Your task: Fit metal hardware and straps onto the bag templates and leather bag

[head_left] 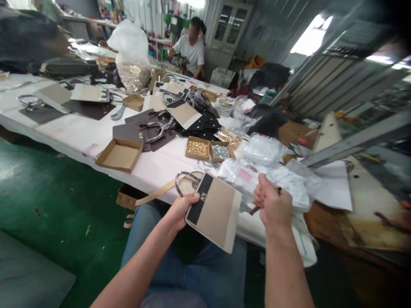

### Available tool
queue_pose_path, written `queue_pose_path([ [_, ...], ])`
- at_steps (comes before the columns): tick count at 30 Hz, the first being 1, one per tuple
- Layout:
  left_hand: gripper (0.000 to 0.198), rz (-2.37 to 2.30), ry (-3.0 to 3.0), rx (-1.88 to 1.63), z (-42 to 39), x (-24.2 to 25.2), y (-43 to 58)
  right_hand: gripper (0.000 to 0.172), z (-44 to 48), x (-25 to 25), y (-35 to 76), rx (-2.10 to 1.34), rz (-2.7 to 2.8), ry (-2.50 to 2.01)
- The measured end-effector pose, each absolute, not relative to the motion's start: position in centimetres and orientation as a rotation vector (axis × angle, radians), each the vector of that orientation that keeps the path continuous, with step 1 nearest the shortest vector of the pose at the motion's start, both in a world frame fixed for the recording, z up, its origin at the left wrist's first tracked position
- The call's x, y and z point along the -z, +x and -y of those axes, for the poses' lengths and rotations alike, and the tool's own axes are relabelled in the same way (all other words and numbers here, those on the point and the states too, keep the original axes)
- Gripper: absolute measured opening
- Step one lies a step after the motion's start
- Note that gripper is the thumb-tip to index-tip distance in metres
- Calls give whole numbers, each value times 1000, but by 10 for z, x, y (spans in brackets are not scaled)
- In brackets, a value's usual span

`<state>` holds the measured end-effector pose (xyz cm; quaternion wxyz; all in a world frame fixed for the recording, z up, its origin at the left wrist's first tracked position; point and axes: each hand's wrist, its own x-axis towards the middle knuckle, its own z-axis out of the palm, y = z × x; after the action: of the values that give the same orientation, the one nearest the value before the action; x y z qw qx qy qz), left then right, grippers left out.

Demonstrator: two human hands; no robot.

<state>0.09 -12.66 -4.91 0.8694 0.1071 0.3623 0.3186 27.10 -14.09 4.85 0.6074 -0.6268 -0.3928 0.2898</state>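
Observation:
My left hand (181, 209) grips a beige handbag panel (218, 211) by its left edge, the thumb close to a small metal fitting (203, 196) on its black strip. A wrapped, curved handle (177, 183) rises behind the panel, and a tan strap (154, 196) trails off to the left. To the right of the panel, apart from it, my right hand (272, 201) is closed around a slim dark tool (254, 210). Most of that tool is hidden in the fist, so its kind is unclear. The panel is tilted above my lap at the table's edge.
On the white table (154, 167) lie an open cardboard tray (120, 154), a box of gold-coloured hardware (197, 147), a box of silver hardware (221, 152), more bag pieces (183, 112) and plastic bags (263, 148). Another person (192, 53) sits at the far end.

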Motion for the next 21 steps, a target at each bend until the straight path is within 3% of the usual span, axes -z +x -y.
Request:
queue_pose_path([
  [4, 25, -788, 243, -675, 129, 43, 10, 65, 175, -17, 349, -296, 1252, -1974],
  [9, 33, -803, 313, -655, 131, 40, 15, 58, 192, 16, 389, -201, 1357, -2268],
  [16, 39, -837, 502, -634, 136, 5, -18, 37, 196, 47, 406, -93, 1491, -2120],
  [21, 55, -885, 869, -595, 146, -36, -39, 41, 201, 67, 417, 171, 1637, -1995],
])
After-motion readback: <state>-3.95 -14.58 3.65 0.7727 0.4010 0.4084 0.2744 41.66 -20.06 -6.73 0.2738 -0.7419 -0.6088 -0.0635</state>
